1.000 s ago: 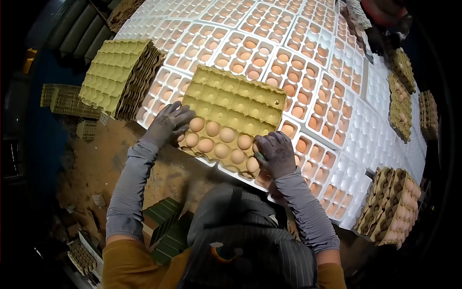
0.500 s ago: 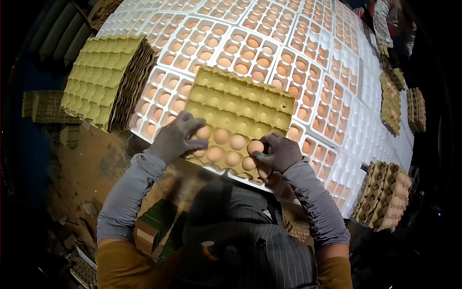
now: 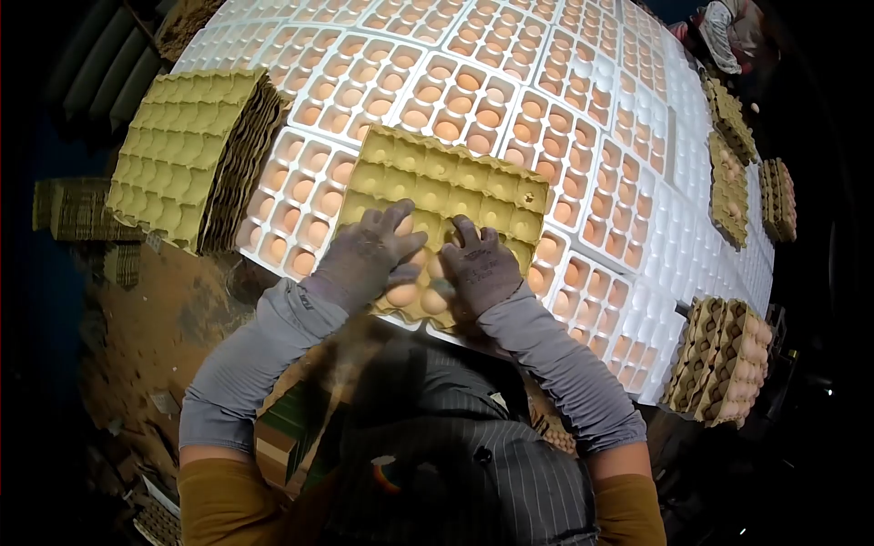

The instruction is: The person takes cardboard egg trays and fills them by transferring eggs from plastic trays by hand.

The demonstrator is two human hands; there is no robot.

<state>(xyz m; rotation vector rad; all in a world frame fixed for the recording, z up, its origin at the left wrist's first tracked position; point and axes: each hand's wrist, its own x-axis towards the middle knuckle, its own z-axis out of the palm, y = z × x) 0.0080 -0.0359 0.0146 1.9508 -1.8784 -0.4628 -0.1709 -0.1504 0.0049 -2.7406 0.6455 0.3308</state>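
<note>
A yellow-green pulp tray [image 3: 428,182] lies on top of white egg trays, directly in front of me. Brown eggs [image 3: 401,294] sit in its near rows, partly hidden by my hands. My left hand [image 3: 369,259], in a grey glove, has its fingers curled round eggs at the left of the tray. From the right, my right hand [image 3: 482,266], gloved too, curls over eggs near the tray's middle. The two hands are close together, with a few eggs between them.
White trays with eggs [image 3: 460,100] cover the surface beyond. Stacked pulp trays [image 3: 187,155] stand at the left. Upright pulp trays with eggs [image 3: 719,364] are at the right edge. A co-worker [image 3: 728,36] is at the far right, near more pulp trays [image 3: 728,191].
Both hands have moved inward from the sides of the pulp tray and closed round eggs. My right hand moved left, farther over the tray. The co-worker's position has shifted in view.
</note>
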